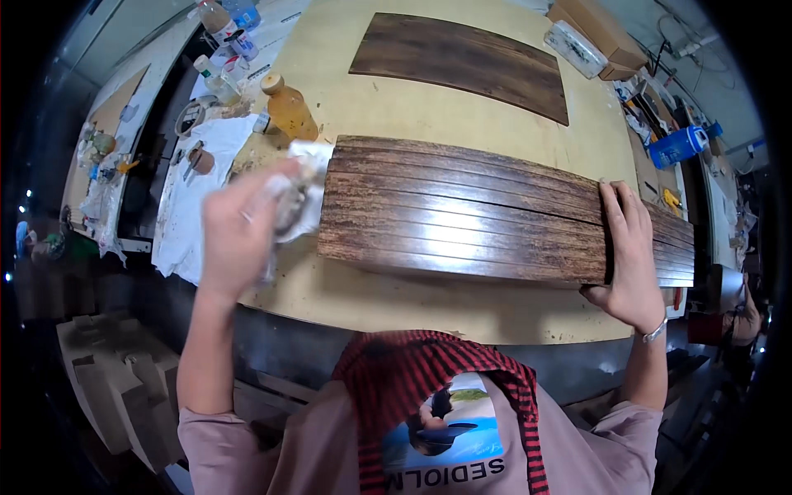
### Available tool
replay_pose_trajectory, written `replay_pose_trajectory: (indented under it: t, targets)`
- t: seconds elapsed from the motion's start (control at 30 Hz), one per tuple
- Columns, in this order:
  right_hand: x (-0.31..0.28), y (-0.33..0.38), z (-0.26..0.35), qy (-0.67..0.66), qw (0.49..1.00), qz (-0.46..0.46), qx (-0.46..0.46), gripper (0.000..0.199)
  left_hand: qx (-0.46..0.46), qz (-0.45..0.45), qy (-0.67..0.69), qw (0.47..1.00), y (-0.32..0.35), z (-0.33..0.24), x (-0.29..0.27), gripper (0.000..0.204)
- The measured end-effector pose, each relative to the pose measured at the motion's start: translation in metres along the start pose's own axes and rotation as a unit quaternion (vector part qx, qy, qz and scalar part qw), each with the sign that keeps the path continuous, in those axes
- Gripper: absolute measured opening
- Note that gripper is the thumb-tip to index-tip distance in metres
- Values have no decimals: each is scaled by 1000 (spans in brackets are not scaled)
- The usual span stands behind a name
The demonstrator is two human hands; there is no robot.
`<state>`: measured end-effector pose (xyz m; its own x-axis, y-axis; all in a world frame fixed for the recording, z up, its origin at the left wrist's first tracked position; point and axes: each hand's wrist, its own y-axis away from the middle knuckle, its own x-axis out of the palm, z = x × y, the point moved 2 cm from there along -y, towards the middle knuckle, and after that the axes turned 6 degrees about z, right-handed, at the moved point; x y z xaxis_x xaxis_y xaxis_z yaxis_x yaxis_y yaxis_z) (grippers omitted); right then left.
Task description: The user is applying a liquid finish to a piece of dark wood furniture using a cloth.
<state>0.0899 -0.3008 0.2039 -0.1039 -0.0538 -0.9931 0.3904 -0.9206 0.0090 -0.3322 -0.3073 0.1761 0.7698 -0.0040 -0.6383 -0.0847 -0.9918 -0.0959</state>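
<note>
A block of dark brown wooden boards [462, 210], with thin lines between the strips and a glossy sheen, lies across the pale worktable [396, 318]. Off its left end, my left hand [243, 227] is closed around a crumpled whitish rag [309, 202], stained in places; both are smeared by motion. My right hand [631, 256] grips the boards toward their right end, fingers over the top face and thumb at the near edge. Behind them, a flat dark wooden panel [462, 62] lies on the table.
A bottle of amber liquid [289, 109] stands just beyond the rag. Farther left are a white sheet [186, 214], a clear bottle [216, 80] and other bottles. At the back right sit a cardboard box [598, 33], a plastic-wrapped pack [575, 48] and a blue canister [678, 147].
</note>
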Motion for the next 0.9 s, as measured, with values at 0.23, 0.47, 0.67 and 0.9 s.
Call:
replay_pose_trajectory:
  t: [0.23, 0.47, 0.67, 0.9]
  targets:
    - [-5, -64, 75, -17, 985, 89, -147, 129, -78, -90, 523, 844, 36, 42, 108, 43]
    - [10, -67, 95, -39, 992, 79, -92, 123, -275, -22, 529, 802, 74, 152, 177, 34]
    - [17, -69, 93, -43, 993, 70, -90, 123, 73, -146, 341, 926, 30, 108, 150, 44]
    - [17, -54, 72, -14, 994, 88, -58, 142, -165, 57, 547, 819, 71, 174, 157, 35]
